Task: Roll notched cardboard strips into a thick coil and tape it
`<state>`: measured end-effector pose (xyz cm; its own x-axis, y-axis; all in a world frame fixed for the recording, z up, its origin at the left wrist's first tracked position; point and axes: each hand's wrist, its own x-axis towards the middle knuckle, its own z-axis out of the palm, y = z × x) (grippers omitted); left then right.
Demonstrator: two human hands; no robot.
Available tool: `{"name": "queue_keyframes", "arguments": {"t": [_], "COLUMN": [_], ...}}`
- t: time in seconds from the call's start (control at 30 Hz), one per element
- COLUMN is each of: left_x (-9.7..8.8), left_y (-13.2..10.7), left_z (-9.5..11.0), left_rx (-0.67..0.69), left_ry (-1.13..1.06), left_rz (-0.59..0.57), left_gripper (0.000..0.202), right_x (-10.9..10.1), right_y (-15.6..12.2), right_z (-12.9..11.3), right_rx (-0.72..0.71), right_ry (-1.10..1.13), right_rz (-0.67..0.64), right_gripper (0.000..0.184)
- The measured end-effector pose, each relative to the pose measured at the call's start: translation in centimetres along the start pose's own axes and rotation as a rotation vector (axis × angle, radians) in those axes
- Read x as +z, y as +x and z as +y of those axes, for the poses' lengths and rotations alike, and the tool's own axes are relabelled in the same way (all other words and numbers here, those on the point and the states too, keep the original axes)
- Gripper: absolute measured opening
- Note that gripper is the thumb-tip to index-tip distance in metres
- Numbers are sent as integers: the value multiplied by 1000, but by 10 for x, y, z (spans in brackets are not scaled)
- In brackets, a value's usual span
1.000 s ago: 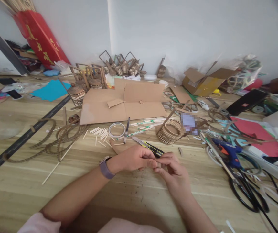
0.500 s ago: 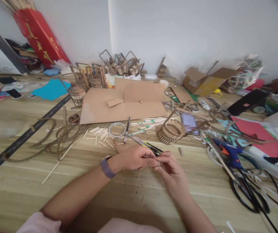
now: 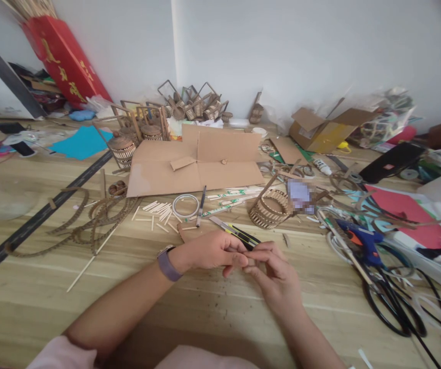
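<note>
Over the near part of the wooden table, my left hand [image 3: 218, 252] and my right hand [image 3: 276, 271] meet at the fingertips. Both are closed in a pinch; what lies between them is too small and too covered to name. Just beyond my fingers lie a box cutter [image 3: 226, 227] and a black-and-yellow pen-like tool [image 3: 245, 236]. A small round basket [image 3: 269, 209] of light and dark strips, with a tall square handle, stands past my right hand. Dark crumbs [image 3: 224, 302] are scattered on the table below my hands.
Flat cardboard [image 3: 162, 164] lies in the middle, with short sticks [image 3: 159, 209], a tape roll [image 3: 185, 205] and a pen [image 3: 201, 207] before it. Brown strips [image 3: 93, 220] coil at left. A blue glue gun [image 3: 362, 241] and black-handled scissors [image 3: 385, 302] lie at right. Finished-looking baskets [image 3: 122, 148] stand behind.
My fingers have shifted slightly against each other, and a left fingertip now shows lower beneath the thumb. The things on the table stay where they were.
</note>
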<state>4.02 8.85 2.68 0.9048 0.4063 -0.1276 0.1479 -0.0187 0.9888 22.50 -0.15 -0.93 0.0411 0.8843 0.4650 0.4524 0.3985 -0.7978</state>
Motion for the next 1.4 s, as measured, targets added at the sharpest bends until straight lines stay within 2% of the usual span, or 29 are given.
{"name": "queue_keyframes", "arguments": {"t": [0.13, 0.23, 0.43, 0.5, 0.6, 0.7, 0.8, 1.0, 1.27, 1.4], "left_x": [0, 1, 4, 5, 7, 9, 8, 1, -2, 0], "left_y": [2, 3, 2, 1, 2, 3, 4, 2, 1, 2], "left_z": [-3, -6, -2, 0, 0, -3, -6, -3, -1, -1], "left_rx": [37, 52, 13, -22, -73, -108, -117, -60, 25, 50], "left_ry": [-74, -87, -4, 53, 134, 180, 193, 169, 53, 12], "left_rz": [-97, -116, 31, 92, 154, 178, 159, 66, -34, -73], "left_gripper": [69, 68, 54, 41, 27, 23, 20, 36, 58, 65], "right_x": [2, 5, 4, 4, 3, 4, 4, 0, -1, 2], "right_y": [-1, -1, -1, 0, 0, -1, 0, 2, 2, 0], "right_z": [1, 3, 6, 6, 6, 4, 3, -2, -1, 2], "right_rx": [20, 10, 5, -1, -88, -168, -167, -138, -8, 38], "right_ry": [135, 152, 86, 22, -134, -220, -216, -173, 33, 141], "right_rz": [31, 38, 31, 17, -34, -85, -105, -105, -42, -18], "right_gripper": [16, 21, 11, 13, 21, 27, 26, 20, 9, 12]}}
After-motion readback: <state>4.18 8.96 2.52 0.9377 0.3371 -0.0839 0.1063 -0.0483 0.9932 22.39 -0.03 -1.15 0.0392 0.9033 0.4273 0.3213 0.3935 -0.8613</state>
